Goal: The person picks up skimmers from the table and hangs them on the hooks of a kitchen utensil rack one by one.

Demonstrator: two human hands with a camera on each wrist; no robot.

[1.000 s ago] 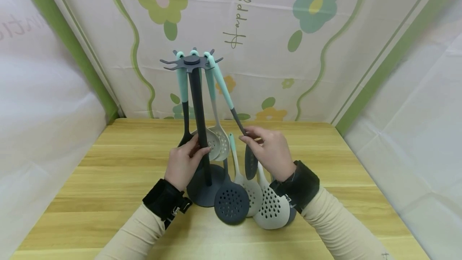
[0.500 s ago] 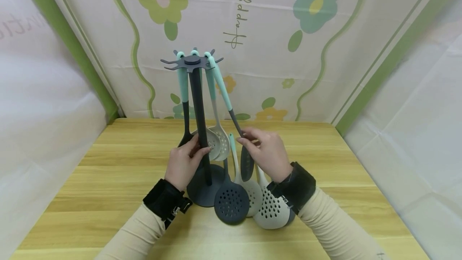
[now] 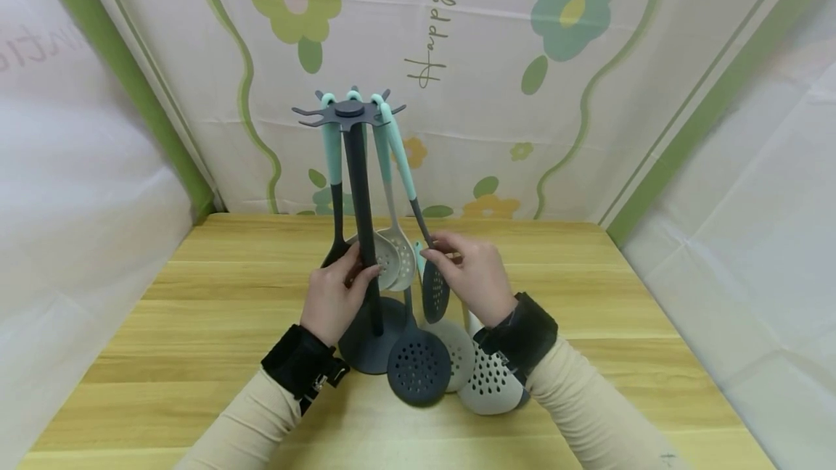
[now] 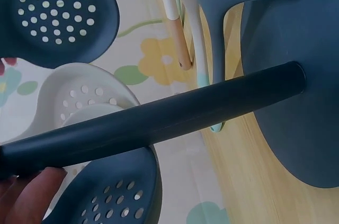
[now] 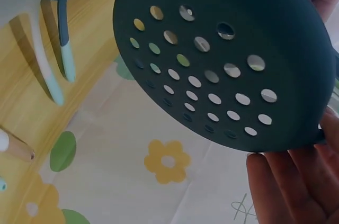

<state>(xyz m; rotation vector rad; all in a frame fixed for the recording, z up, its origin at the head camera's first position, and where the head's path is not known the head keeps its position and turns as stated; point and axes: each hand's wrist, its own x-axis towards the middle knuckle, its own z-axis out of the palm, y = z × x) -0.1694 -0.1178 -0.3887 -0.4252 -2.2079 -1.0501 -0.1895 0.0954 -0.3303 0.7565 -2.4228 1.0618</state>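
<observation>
Head view: the dark pole (image 3: 363, 216) of a utensil stand is gripped by the left hand (image 3: 334, 297), fingers and thumb closed in narrow around it, with the round base (image 3: 369, 355) planted on the wooden table (image 3: 196, 310). A dark skimmer (image 3: 435, 292) is pinched by the right hand (image 3: 475, 274) just above its holey head, so that hand is pretty narrow too. The skimmer is held off the table at a tilt, just to the right of the pole, and its mint handle runs up to the pronged top (image 3: 349, 109); whether the loop is properly seated on a prong can't really be made out. Other stuff is already hung up there by mint handles: a dark-shafted utensil (image 3: 337, 212) on the left, its head mostly hidden by the left hand, and a pale slotted spoon (image 3: 406, 263) behind the pole, overlapping another pale holed head. Down by the base, a second dark skimmer (image 3: 419, 374) is seen overlapping a pale skimmer (image 3: 461, 354), with a pale slotted turner (image 3: 488, 386) next to them, partly covered by the right wrist strap (image 3: 519, 336). In the right wrist view the held skimmer's head is seen up close, fingers at its edge. A flowery cloth (image 3: 480, 122) is hung at the back.
</observation>
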